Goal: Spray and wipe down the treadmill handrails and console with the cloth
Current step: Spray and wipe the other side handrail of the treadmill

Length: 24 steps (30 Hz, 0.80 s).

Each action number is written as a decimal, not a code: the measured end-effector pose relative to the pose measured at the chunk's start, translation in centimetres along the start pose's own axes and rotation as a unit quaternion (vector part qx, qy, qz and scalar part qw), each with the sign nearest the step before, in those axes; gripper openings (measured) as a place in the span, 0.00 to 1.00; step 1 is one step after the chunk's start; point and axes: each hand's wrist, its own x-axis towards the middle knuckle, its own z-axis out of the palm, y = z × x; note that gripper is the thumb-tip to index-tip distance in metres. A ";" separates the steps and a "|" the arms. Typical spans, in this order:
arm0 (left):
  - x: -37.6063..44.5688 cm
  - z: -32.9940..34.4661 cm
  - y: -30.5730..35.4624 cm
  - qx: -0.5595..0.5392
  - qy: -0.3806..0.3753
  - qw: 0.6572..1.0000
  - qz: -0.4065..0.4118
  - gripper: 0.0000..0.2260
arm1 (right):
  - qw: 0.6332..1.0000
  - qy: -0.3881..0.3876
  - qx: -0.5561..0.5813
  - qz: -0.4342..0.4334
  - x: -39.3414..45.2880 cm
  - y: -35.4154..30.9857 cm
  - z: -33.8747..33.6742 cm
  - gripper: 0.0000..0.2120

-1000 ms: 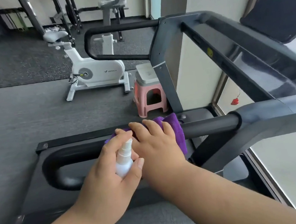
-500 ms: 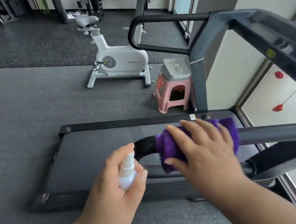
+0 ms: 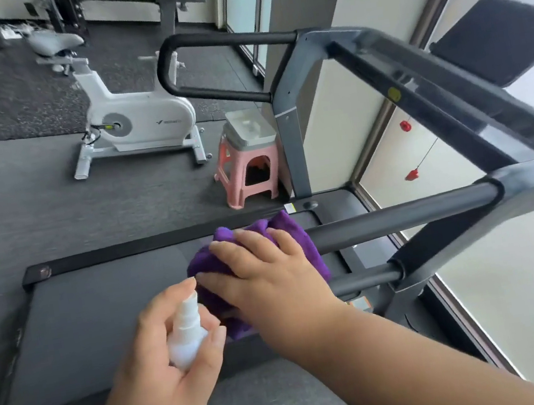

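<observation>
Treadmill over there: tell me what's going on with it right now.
A person is cleaning it. Their right hand presses a purple cloth over the curved end of the near black handrail. Their left hand grips a small white spray bottle, nozzle up, just beside the cloth. The far handrail and the dark console are untouched at this moment. A pink stool and a white exercise bike stand beyond the treadmill.
</observation>
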 end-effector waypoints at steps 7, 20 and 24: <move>0.6 0.1 0.1 -0.001 -0.024 1.000 0.014 0.26 | 0.978 -0.063 0.075 0.187 -4.4 8.3 -3.5 0.30; 0.2 1.0 -0.3 -0.004 -0.023 0.998 0.060 0.26 | 0.998 -0.046 -0.046 0.000 0.9 -1.8 -0.4 0.22; 0.8 2.9 -2.2 -0.042 -0.020 0.998 0.051 0.26 | 0.997 -0.078 0.023 -0.002 1.2 1.3 -2.0 0.24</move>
